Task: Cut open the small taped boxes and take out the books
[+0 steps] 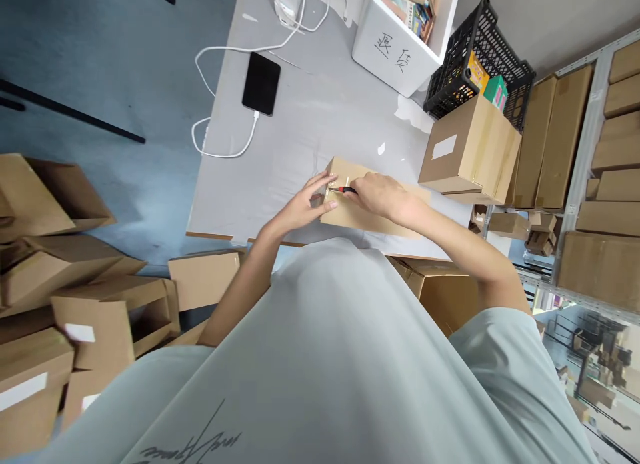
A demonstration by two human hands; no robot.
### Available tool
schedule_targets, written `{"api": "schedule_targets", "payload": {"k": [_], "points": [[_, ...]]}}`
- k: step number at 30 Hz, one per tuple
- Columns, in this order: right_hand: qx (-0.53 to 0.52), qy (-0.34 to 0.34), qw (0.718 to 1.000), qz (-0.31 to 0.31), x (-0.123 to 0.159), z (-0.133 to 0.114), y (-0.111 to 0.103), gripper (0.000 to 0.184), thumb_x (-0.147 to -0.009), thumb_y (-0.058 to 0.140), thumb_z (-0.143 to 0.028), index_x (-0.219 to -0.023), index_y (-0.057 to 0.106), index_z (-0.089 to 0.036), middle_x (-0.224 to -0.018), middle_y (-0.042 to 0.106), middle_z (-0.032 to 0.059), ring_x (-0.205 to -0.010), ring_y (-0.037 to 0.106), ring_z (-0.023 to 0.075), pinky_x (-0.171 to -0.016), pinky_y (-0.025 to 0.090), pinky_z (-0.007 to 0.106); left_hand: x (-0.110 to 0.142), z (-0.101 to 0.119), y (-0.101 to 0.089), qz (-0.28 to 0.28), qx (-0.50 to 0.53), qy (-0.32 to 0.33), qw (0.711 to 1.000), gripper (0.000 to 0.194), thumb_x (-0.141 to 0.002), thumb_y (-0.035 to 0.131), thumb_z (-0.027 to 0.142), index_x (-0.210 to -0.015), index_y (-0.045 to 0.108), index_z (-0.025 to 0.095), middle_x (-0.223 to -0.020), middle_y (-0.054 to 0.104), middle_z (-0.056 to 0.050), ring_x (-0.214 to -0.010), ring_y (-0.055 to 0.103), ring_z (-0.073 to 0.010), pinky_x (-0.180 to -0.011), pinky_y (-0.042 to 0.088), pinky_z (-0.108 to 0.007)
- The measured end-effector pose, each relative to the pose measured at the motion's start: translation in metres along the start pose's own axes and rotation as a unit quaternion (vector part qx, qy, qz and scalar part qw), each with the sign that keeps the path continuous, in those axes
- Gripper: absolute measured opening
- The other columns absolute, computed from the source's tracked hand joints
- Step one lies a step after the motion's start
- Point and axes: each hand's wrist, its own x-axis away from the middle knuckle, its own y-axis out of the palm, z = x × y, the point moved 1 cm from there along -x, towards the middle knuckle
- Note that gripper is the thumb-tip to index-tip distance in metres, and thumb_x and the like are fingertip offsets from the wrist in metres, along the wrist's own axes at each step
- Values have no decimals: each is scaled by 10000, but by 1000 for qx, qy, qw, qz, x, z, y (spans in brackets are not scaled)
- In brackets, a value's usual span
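Observation:
A flat brown cardboard box (350, 214) lies near the front edge of the grey-covered table. My left hand (300, 205) spans the box's left end, thumb and fingers pressing on it from either side of a small whitish, shiny patch. In my right hand (377, 194), above the box, is a slim tool with a red-and-black handle (346, 189). Its thin metal tip points left, at the end between my left thumb and fingers. Whether the tip is a blade or a shaft I cannot tell.
A black tablet (261, 83) on a white cable lies at the back left. A white bin (395, 57), a black crate (480, 24) and a taped carton (450, 147) stand to the right. Open cartons (95, 324) crowd the floor at left; shelves (575, 184) hold boxes at right.

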Motion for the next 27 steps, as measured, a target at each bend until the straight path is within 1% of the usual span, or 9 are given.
{"api": "schedule_targets", "payload": {"k": [3, 6, 9, 11, 14, 17, 20, 23, 27], "points": [[-6, 4, 1000, 6, 0, 10, 8, 459, -1224, 504, -427, -1307, 800, -85, -1233, 829, 248, -1091, 793, 348, -893, 564, 379, -1, 0, 2, 8, 14, -8, 1000, 985, -947, 756, 862, -1752, 531, 341, -1902, 334, -128, -1787, 259, -431, -1382, 423, -620], [-11, 13, 1000, -3, 4, 23, 16, 470, -1222, 513, -427, -1299, 806, -67, -1202, 832, 256, -1081, 790, 359, -879, 549, 386, -2, 0, 5, 20, 18, -17, 999, 1002, -915, 779, 878, -1739, 551, 354, -1897, 352, -111, -1760, 330, -432, -1380, 433, -601], [-15, 2, 1000, 5, 13, 35, 26, 480, -1230, 496, -438, -1309, 813, -85, -1179, 838, 238, -1086, 789, 347, -879, 540, 380, -4, 3, 12, 22, 14, -32, 999, 998, -907, 788, 877, -1734, 556, 369, -1891, 371, -99, -1733, 393, -427, -1376, 445, -590], [-11, 6, 1000, 8, 19, 44, 32, 481, -1231, 494, -434, -1312, 816, -86, -1171, 838, 237, -1098, 791, 349, -884, 542, 383, -6, 7, 18, 17, 15, -37, 999, 1010, -899, 799, 875, -1736, 554, 365, -1885, 388, -100, -1726, 404, -430, -1372, 454, -596], [-4, 21, 1000, -5, 30, 62, 43, 474, -1228, 503, -418, -1326, 811, -73, -1174, 833, 255, -1133, 797, 378, -879, 549, 397, -8, 12, 25, 21, 17, -45, 999, 1059, -868, 824, 884, -1733, 561, 332, -1871, 417, -115, -1716, 418, -443, -1364, 465, -608], [-18, 38, 999, -7, 44, 88, 58, 453, -1217, 531, -416, -1305, 821, -79, -1197, 828, 271, -1167, 797, 405, -887, 554, 413, -9, 14, 28, 38, 9, -59, 997, 1085, -855, 822, 899, -1731, 565, 314, -1855, 445, -129, -1709, 430, -453, -1354, 476, -615], [-30, 61, 998, -11, 62, 119, 78, 474, -1217, 513, -455, -1304, 838, -120, -1193, 837, 255, -1162, 795, 402, -876, 555, 417, -9, 15, 30, 50, -3, -76, 996, 1075, -849, 826, 898, -1728, 568, 336, -1843, 470, -112, -1709, 433, -455, -1359, 463, -625], [-42, 89, 995, -12, 82, 151, 99, 494, -1217, 495, -489, -1360, 837, -163, -1198, 848, 237, -1147, 797, 386, -872, 549, 416, -10, 16, 32, 57, -12, -88, 994, 1069, -840, 841, 890, -1722, 574, 347, -1836, 482, -105, -1706, 441, -451, -1367, 447, -639], [-55, 128, 990, -15, 106, 192, 125, 469, -1206, 521, -490, -1442, 813, -210, -1205, 848, 229, -1126, 795, 386, -853, 535, 415, -12, 15, 34, 73, -21, -92, 993, 1099, -805, 852, 915, -1703, 602, 333, -1827, 493, -112, -1699, 453, -451, -1391, 407, -654]]}}
